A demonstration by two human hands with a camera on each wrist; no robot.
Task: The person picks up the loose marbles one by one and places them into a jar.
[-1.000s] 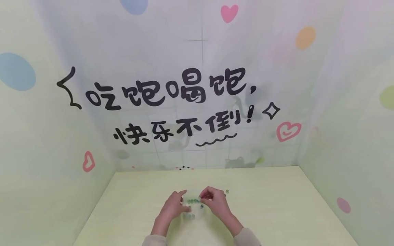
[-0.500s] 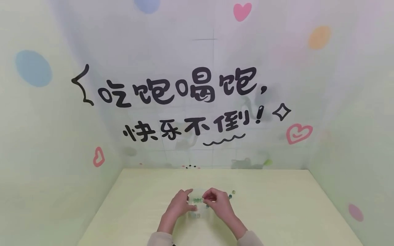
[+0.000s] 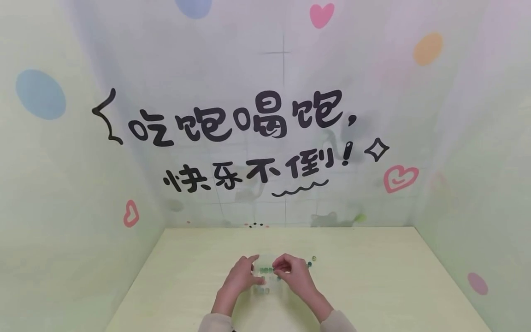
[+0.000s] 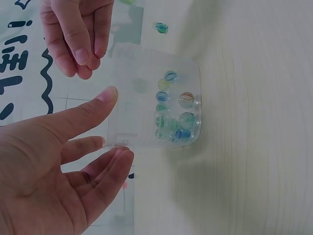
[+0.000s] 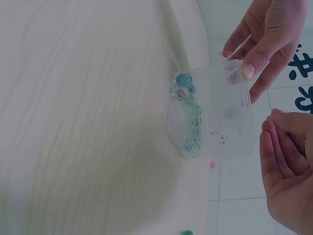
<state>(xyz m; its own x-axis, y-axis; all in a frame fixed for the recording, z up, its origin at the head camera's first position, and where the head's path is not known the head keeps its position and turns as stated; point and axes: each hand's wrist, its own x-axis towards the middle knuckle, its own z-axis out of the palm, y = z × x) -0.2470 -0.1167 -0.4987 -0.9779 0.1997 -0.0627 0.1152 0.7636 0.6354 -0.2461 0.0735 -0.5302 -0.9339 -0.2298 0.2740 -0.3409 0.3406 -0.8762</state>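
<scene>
A clear plastic box [image 4: 134, 93] stands upright on the table, with several glass marbles [image 4: 162, 96] lying at its bottom, mostly green and blue. My left hand [image 3: 242, 275] holds the box at its left side, thumb on the rim and fingers spread along the wall. Over the box's right side is my right hand [image 3: 296, 274], fingers curled and tips brought together close to the opening. No marble shows at those fingertips in either wrist view; I cannot tell whether one is hidden between them.
Beyond the right hand, a yellowish marble [image 3: 314, 258] and a dark blue-green one [image 3: 309, 264] lie loose on the pale wooden table [image 3: 373, 286]. A printed cloth backdrop [image 3: 232, 69] rises behind and at both sides.
The head view has shifted slightly. My right fingertips remain at the box's upper right, and my left hand keeps its hold.
</scene>
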